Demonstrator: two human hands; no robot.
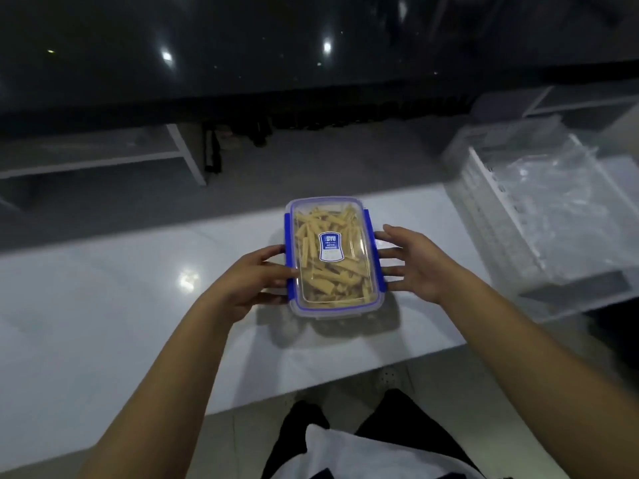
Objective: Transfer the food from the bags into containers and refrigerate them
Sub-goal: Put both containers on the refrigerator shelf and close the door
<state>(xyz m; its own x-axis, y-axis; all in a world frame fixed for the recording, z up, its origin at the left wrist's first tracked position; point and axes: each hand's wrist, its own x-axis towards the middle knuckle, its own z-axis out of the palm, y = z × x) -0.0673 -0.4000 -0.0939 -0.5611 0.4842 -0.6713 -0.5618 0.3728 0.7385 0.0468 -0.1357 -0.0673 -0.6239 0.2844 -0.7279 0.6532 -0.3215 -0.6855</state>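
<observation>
- Both of your hands were on one item: the clear rectangular plastic container with blue side clips [332, 257], one hand on each long side.
- Your left hand [254, 276] had its fingers curled against the left blue clip, thumb lying over the lid's edge; it gripped that side.
- Your right hand [416, 262] was spread, fingers nearly straight and apart, fingertips [380, 236] touching the right blue clip; the palm stood off from the box. It pressed rather than wrapped.
- Whether the box was lifted or resting, you could not tell from this view; a dark shadow lay on the counter just below its near end.
- Box sat over the glossy white countertop [103, 305], about mid-width, long axis running away from you.
- Clear lid was on; a blue-and-white label [329, 246] was stuck at its centre, text too small to read.
- Inside: pale yellow stick-shaped food pieces [325, 285], piled loosely and filling most of the box.
- To your right, well apart from the box, a clear plastic tray or drawer [511, 216] held a crumpled transparent plastic bag [553, 174].
- Beyond the counter: grey floor and a white-framed low shelf [179, 146] at left.
- Near edge of view: your dark trousers and a white garment [345, 451].
</observation>
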